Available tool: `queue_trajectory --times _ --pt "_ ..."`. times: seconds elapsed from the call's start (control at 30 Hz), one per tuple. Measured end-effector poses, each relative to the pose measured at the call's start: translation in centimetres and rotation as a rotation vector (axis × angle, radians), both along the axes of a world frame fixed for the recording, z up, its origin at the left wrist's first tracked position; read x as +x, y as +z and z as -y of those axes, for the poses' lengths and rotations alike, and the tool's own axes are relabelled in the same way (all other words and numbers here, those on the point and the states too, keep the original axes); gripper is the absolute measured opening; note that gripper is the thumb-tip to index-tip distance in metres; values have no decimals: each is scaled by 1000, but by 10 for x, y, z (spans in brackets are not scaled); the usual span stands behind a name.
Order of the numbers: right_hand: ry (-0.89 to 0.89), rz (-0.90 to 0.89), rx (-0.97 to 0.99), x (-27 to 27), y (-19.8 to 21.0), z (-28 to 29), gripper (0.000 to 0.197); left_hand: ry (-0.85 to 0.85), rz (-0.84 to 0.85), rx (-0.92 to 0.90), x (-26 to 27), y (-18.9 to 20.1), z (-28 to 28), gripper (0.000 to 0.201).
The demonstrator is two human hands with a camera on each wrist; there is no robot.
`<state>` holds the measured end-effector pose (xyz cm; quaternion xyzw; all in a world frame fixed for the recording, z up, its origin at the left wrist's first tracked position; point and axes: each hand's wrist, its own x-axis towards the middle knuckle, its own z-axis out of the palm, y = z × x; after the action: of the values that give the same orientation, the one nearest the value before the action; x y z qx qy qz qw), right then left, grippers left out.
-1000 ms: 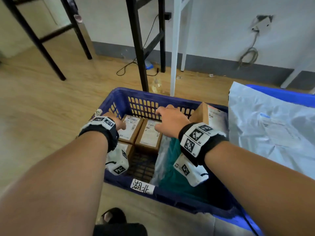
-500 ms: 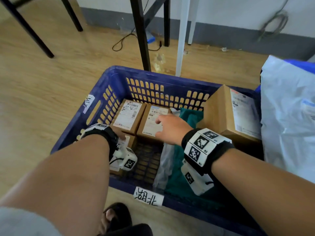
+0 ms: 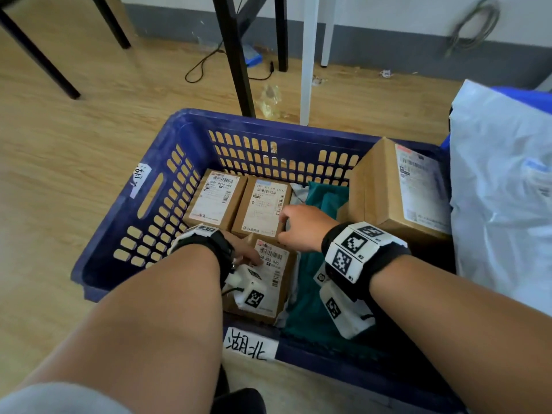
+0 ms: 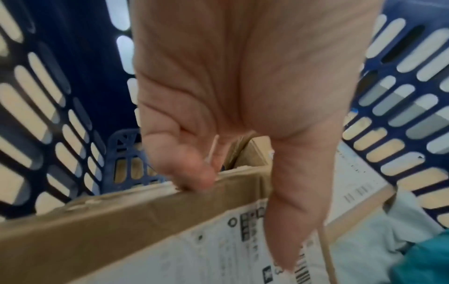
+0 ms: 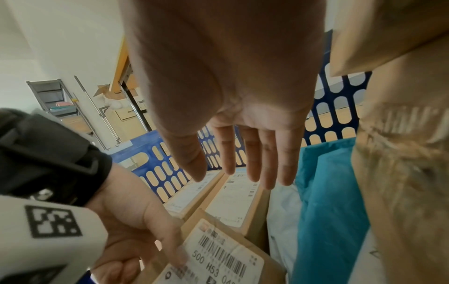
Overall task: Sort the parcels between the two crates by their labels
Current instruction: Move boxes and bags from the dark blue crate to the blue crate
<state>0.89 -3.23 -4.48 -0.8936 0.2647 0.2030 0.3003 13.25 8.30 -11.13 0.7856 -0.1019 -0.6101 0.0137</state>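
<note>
Inside the blue crate (image 3: 179, 135) two labelled boxes (image 3: 239, 201) lie side by side at the far wall, a big box (image 3: 388, 189) leans at the right, and a teal bag (image 3: 313, 309) fills the middle. Nearest, the left hand (image 4: 218, 96) grips a small box (image 3: 270, 273), thumb on its label and fingers curled over its edge. Above it the right hand (image 5: 233, 96) hovers, fingers straight and loose, holding nothing. A white mailer (image 3: 501, 189) lies to the right, and the crate sits on a wood floor (image 3: 74, 130).
</note>
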Motion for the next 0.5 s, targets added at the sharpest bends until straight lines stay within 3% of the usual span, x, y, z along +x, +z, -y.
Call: queue_trajectory --times 0.07,0.17,0.27,0.37,0.5 --pt "-4 -10 7 -1 -1 1 37 -1 23 -2 0 1 0 48" --pt "-17 -6 17 -4 5 4 35 21 17 -32 1 13 -2 15" --pt "-19 14 23 -9 16 6 38 93 16 -67 14 33 -14 28" --pt "-62 50 76 -13 25 6 41 155 28 -123 24 71 -26 8" --pt "-246 165 352 -18 38 3 68 369 -33 -336 36 113 -39 15"
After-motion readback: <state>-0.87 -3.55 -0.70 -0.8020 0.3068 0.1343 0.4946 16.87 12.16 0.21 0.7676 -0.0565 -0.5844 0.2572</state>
